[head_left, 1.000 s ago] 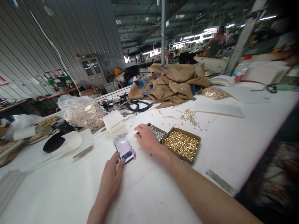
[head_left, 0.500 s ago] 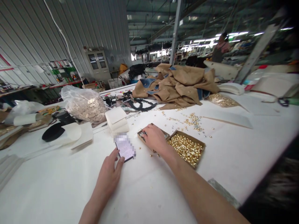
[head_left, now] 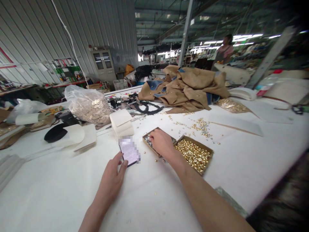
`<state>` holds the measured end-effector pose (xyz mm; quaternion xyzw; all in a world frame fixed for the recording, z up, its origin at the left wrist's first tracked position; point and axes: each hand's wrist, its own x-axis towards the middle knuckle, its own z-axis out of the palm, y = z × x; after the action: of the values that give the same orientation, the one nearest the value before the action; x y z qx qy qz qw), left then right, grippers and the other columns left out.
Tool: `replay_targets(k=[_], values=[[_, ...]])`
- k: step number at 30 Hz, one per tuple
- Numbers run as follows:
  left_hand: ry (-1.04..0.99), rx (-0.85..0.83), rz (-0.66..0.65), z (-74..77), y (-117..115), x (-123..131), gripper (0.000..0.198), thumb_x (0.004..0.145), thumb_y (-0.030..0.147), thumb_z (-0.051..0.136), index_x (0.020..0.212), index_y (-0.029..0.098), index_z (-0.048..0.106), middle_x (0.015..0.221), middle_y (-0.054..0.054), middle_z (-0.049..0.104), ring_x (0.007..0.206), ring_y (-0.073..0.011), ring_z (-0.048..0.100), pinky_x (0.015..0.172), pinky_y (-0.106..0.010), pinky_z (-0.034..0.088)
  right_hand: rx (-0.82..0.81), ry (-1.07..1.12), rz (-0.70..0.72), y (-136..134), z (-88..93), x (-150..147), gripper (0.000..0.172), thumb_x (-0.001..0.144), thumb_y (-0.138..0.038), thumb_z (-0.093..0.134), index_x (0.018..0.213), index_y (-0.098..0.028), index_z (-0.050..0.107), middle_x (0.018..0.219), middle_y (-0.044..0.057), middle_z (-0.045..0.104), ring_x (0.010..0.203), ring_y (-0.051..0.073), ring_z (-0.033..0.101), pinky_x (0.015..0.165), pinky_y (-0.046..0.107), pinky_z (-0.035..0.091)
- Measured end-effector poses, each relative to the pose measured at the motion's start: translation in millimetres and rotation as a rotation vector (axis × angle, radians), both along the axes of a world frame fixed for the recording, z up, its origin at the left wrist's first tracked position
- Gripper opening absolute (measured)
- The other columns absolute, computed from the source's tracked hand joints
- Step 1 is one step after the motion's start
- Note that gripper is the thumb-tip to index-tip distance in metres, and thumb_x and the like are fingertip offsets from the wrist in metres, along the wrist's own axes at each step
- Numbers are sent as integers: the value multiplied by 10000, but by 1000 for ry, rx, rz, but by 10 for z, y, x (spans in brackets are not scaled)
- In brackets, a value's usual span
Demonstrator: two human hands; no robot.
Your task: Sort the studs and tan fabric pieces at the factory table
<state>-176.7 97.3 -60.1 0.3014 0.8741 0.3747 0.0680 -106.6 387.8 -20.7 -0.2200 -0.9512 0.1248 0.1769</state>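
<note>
My left hand [head_left: 109,178] is shut on a smartphone [head_left: 129,151] and holds it on the white table [head_left: 60,193], its screen pixelated. My right hand [head_left: 161,145] rests over a small cardboard tray [head_left: 149,131], with the fingertips dipping among silver studs [head_left: 148,140]. Whether those fingers pinch anything is hidden. Right beside that tray lies a larger cardboard tray [head_left: 198,144] filled with gold studs [head_left: 193,155].
Loose gold and silver studs [head_left: 198,127] lie scattered beyond the trays. Farther back are a heap of tan jacket pieces [head_left: 183,88] with blue patches and a plastic bag of metal pieces [head_left: 89,108]. White pads stand at left. A co-worker [head_left: 223,53] stands beyond the table.
My right hand has shifted onto the small tray, its fingertips now among the silver studs. The phone stays in my left hand, and the view has swung slightly.
</note>
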Motion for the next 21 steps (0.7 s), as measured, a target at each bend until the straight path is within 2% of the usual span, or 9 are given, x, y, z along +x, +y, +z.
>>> replay_targets(k=[7,11,14,17,21], values=[[-51,0,43,69,14,25,709,1104,720,452,1613,238,561,1323,-116,689,1190,-328,629,1073,-505,472,-60,-12,-18,-2,80,45,221,1012,-170,639,880,-214,811,938,59,817,879,224,712,711,356,346],[-111,36,52,138,25,27,745,1092,750,474,1622,236,575,1453,-137,688,1226,-341,654,1073,-504,497,-104,42,-39,29,83,52,230,987,-142,625,896,-225,820,935,59,810,827,208,685,701,351,338],[-138,36,62,146,22,0,707,1092,753,485,1603,278,599,1510,-113,680,1156,-322,692,1030,-488,529,-134,80,-46,78,46,41,251,968,-120,600,908,-229,819,896,57,780,780,195,648,690,354,326],[-156,57,60,121,18,-33,695,1096,738,496,1614,286,595,1518,-106,684,1164,-316,705,1022,-470,553,-131,107,-37,125,17,33,272,952,-81,583,965,-226,813,997,61,783,831,193,645,706,350,331],[-119,71,58,96,29,-54,713,1092,704,529,1608,219,614,1488,-146,700,1175,-321,709,1051,-469,570,-100,83,-52,144,38,41,275,984,-81,578,1008,-226,810,1118,65,788,895,207,661,733,362,346]])
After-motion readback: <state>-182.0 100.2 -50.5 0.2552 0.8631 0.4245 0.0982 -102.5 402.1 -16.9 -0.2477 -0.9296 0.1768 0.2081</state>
